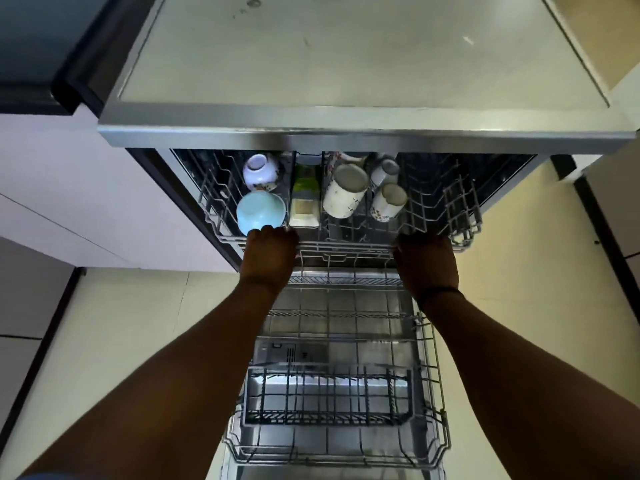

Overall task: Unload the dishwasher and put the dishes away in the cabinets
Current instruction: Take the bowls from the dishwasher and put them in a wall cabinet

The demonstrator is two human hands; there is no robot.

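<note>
Both my hands, left (272, 252) and right (425, 258), curl their fingers over the top rack's (346, 245) front edge. Cups (344, 192) and bowls (260, 211) sit in it. Bottom rack (337, 441) looks empty, so half seems done.

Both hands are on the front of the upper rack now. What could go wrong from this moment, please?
1. The left hand and right hand grip the upper rack at its front edge. An uneven or sudden pull may jolt the rack.
2. The large white mug and the small mug lie tilted, close together, so a jolt could knock them against each other.
3. The lower rack stands pulled out below the arms and could catch a leg.
</note>
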